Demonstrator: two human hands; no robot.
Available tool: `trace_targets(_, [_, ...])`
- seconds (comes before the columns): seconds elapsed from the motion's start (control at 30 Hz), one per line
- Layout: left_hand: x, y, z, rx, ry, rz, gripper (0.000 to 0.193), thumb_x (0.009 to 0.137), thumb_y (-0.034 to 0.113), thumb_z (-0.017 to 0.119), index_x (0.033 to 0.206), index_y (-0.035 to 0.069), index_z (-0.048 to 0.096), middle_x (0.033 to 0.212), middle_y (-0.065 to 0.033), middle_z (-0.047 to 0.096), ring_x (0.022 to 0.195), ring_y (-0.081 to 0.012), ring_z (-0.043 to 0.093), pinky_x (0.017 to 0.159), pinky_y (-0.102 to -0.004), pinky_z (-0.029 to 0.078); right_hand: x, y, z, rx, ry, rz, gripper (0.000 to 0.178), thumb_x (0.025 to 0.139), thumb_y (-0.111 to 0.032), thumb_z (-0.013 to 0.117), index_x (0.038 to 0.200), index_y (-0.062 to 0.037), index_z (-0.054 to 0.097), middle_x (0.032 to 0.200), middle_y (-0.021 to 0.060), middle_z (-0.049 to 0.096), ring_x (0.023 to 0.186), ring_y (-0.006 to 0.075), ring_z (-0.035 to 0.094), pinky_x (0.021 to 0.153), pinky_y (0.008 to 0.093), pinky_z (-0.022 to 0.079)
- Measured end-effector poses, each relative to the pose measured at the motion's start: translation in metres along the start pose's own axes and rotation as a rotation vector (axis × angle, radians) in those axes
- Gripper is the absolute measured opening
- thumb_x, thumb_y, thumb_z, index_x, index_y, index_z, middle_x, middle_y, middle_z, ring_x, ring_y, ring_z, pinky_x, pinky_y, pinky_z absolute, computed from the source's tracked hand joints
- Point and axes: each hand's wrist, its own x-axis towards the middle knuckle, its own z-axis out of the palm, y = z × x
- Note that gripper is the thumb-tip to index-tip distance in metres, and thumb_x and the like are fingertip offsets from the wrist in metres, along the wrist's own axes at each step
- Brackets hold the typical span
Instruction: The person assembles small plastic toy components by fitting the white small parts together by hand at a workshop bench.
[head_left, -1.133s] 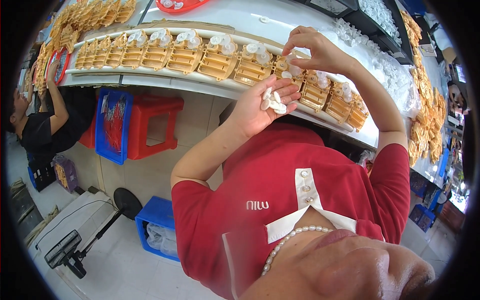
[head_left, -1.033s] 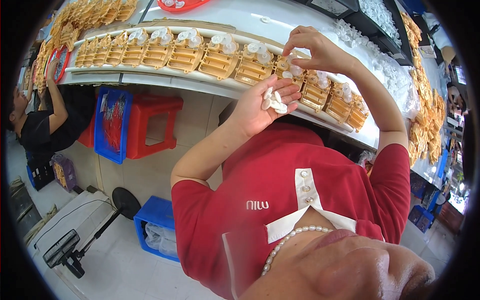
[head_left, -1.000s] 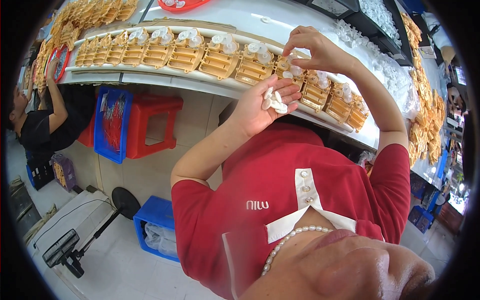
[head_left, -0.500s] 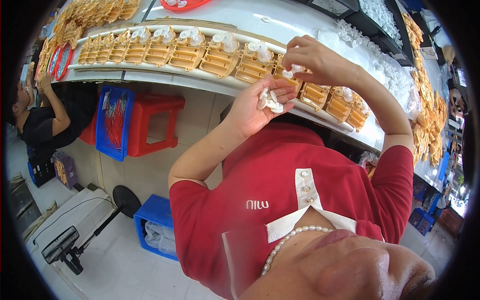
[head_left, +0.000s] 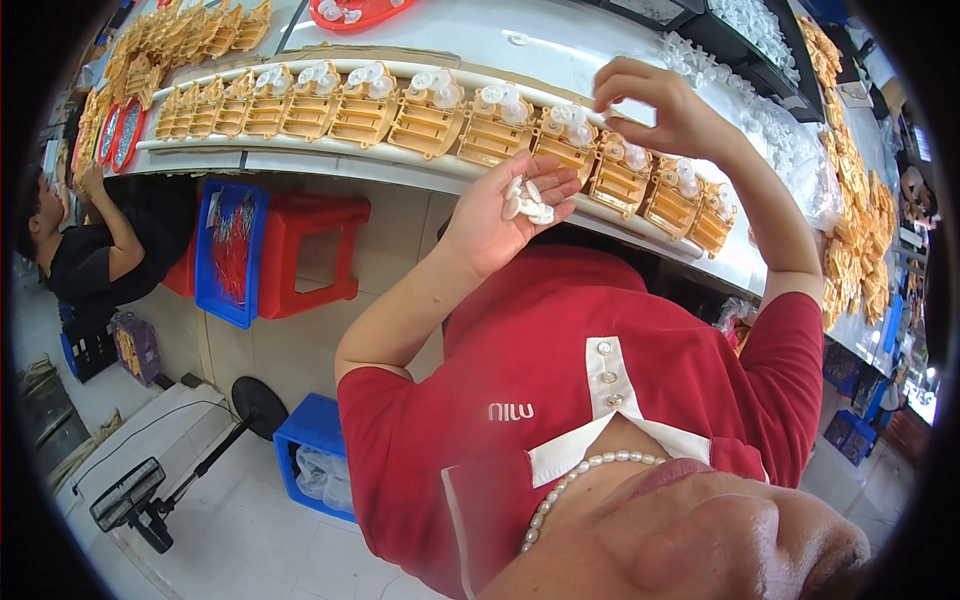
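Note:
My left hand (head_left: 500, 213) is palm up with its fingers half curled, cradling several small white plastic discs (head_left: 527, 201). It sits at the near edge of a long row of tan plastic housings (head_left: 425, 125). White and translucent wheels (head_left: 573, 120) rest on the far end of many of these housings. Above the row, to the right, my right hand (head_left: 665, 105) hangs with thumb and fingers curved and apart. Nothing shows between them. The closest housing (head_left: 618, 185) lies just below that hand, with wheels in its top.
White rails (head_left: 380, 68) run along the row on the table. Loose clear wheels (head_left: 700, 65) and black bins (head_left: 755, 55) lie at the far right, beside piled tan parts (head_left: 850, 210). A red tray (head_left: 350, 15) is at the back. A co-worker (head_left: 95, 230) sits left, near a red stool (head_left: 315, 250).
My right hand has lifted from a housing and moved up and right, its fingers parting. The white piece at its fingertips is no longer there. My left hand stays nearly in place.

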Motion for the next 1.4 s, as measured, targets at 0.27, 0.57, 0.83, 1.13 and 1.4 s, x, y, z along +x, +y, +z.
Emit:
trace_targets(0.27, [0.037,-0.038,0.020,0.024,-0.051,-0.038,0.034,0.095,0.027,0.042,0.111,-0.002,0.051,0.110,-0.0168,0.056,0.104,-0.0276,0.056,0.089,-0.0403,0.048,-0.090,0.030,0.008,0.160,0.122,0.379,0.016,0.075,-0.009,0.071,0.074,-0.0058,0.055,0.096,0.0044,0.063,0.096,0.0186,0.055,0.087,0.0330,0.041])
trace_targets(0.57, [0.074,-0.079,0.037,0.006,-0.094,-0.105,0.039,0.093,0.027,0.047,0.115,-0.005,0.051,0.118,-0.0225,0.053,0.112,-0.0321,0.052,0.097,-0.0431,0.042,-0.122,0.050,0.012,0.086,0.158,0.343,0.012,0.073,-0.010,0.071,0.073,-0.0083,0.060,0.095,-0.0005,0.065,0.107,0.0201,0.048,0.094,0.0368,0.036])
trace_targets(0.83, [0.079,-0.083,0.043,0.026,-0.061,-0.100,0.042,0.093,0.027,0.048,0.118,-0.006,0.048,0.120,-0.0235,0.051,0.113,-0.0322,0.051,0.097,-0.0431,0.042,-0.126,0.052,0.006,0.011,0.130,0.316,0.010,0.074,-0.013,0.070,0.082,-0.0099,0.066,0.095,0.0003,0.065,0.106,0.0199,0.050,0.096,0.0377,0.036])
trace_targets(1.13, [0.075,-0.092,0.034,0.022,-0.068,-0.095,0.041,0.093,0.027,0.048,0.118,-0.005,0.048,0.119,-0.0229,0.052,0.112,-0.0323,0.051,0.095,-0.0427,0.044,-0.127,0.050,0.007,0.151,0.033,0.364,0.025,0.078,-0.015,0.066,0.104,-0.0125,0.068,0.096,0.0063,0.062,0.104,0.0214,0.050,0.094,0.0356,0.038])
trace_targets(1.4, [0.067,-0.086,0.030,0.022,-0.058,-0.089,0.042,0.093,0.027,0.048,0.119,-0.005,0.046,0.119,-0.0229,0.051,0.112,-0.0326,0.051,0.095,-0.0427,0.043,-0.118,0.049,0.016,0.185,0.028,0.380,0.024,0.078,-0.015,0.067,0.102,-0.0116,0.067,0.096,0.0055,0.061,0.104,0.0220,0.050,0.094,0.0357,0.038])
